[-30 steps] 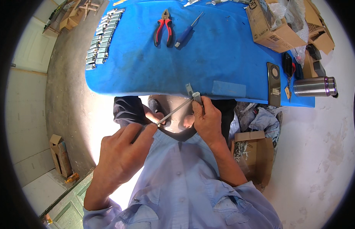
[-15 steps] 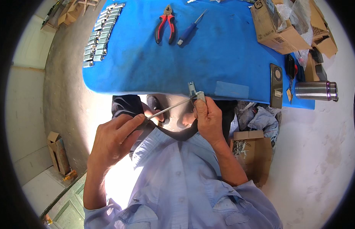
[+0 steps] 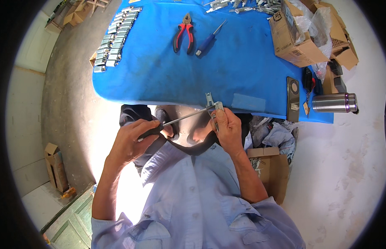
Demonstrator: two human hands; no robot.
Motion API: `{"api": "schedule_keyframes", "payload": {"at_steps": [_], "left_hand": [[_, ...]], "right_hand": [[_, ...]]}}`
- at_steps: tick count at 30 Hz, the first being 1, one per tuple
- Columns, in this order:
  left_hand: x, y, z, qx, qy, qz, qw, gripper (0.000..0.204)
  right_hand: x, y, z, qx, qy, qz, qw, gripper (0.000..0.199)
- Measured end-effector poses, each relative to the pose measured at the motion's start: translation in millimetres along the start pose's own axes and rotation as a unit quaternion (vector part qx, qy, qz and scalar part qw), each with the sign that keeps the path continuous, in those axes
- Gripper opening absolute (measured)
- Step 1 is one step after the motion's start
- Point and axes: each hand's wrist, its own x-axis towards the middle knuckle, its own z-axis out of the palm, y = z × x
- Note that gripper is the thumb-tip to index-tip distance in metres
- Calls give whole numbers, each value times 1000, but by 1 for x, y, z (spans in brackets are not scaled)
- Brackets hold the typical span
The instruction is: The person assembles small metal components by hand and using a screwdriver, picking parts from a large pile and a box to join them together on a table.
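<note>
Left fingers grip a screwdriver, right fingers a metal fitting, seemingly midway; ahead-left of both, lined-up pieces look finished; scattered parts far ahead perhaps remain.

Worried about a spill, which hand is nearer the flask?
The right hand: left of the flask, holding a metal part; the left hand is farther left, with a screwdriver.

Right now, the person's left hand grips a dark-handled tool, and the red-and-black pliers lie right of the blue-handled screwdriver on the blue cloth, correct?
Not quite: the head view shows the pliers left of the blue-handled screwdriver. The left hand does grip a dark-handled tool.
</note>
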Motion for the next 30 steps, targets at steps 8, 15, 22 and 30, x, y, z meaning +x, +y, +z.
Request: {"api": "schedule_keyframes", "payload": {"at_steps": [8, 15, 22, 30], "left_hand": [[-4, 2, 1, -34, 8, -45, 998, 34], [-5, 5, 5, -47, 34, -31, 998, 35], [-20, 76, -31, 122, 21, -44, 991, 43], [-28, 102, -24, 158, -11, -51, 986, 38]], "right_hand": [[6, 15, -8, 28, -9, 20, 999, 34], [7, 27, -9, -9, -4, -28, 1000, 34], [-7, 18, -1, 118, 58, 90, 987, 34], [-9, 18, 7, 127, 79, 86, 985, 38]]}}
